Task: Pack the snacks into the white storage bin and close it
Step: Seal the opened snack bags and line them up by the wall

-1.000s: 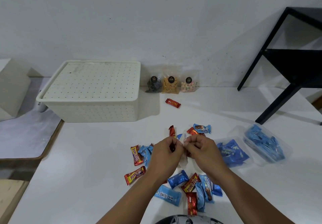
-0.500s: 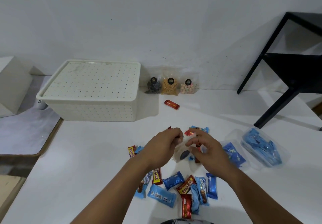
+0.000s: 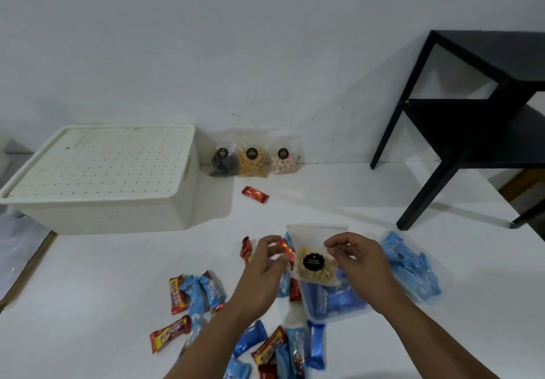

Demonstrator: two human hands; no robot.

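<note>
While both hands hover over the scattered snacks, the scene reads as follows.

Right hand (image 3: 358, 263): pinches the upper right side of a clear nut pouch (image 3: 317, 257) between thumb and fingers, holding it upright above the bench (image 3: 339, 201).
Left hand (image 3: 265, 269): fingers curled just left of the pouch, over a red wrapper (image 3: 285, 249); whether they grip the wrapper or the pouch edge cannot be told.
Nut pouch: pale nuts at the bottom, a round black label on its front.
White storage bin (image 3: 118, 201): well beyond and to the left of the hands, its perforated lid (image 3: 103, 163) on.
Three small pouches (image 3: 252, 160): stand against the wall beyond the hands, just right of the bin.
Lone red bar (image 3: 255, 195): between those pouches and the hands.
Loose blue and red bars (image 3: 194, 293): lie left of and below the hands.
Clear bag of blue packs (image 3: 411, 266): just right of the right hand.
Second bag of blue packs (image 3: 333, 299): under the held pouch.
Black stand (image 3: 460, 131): far right of the hands.
</note>
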